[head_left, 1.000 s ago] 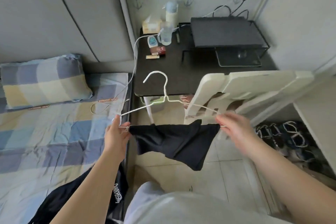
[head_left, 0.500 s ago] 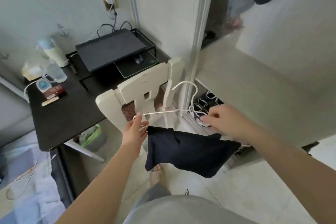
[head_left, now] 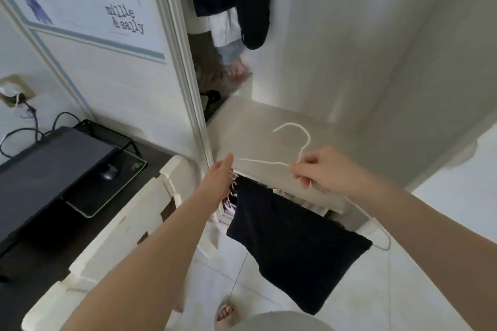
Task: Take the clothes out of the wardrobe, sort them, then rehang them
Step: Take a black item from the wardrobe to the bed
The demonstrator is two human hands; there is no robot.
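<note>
Above pale floor tiles [head_left: 419, 290], before the open wardrobe [head_left: 269, 121], the left hand [head_left: 220, 181] and right hand [head_left: 321, 170], held apart, each gripped a white wire hanger [head_left: 258, 162] draped with a dark garment [head_left: 293, 244]; a white chair [head_left: 126, 226] stood beside a dark desk [head_left: 158, 161].

The words "millie & sally" stand in dark typewriter letters on the white, blue-bordered wall poster [head_left: 88, 8]. A green logo marks the black mouse mat [head_left: 113, 192], too small to read.
</note>
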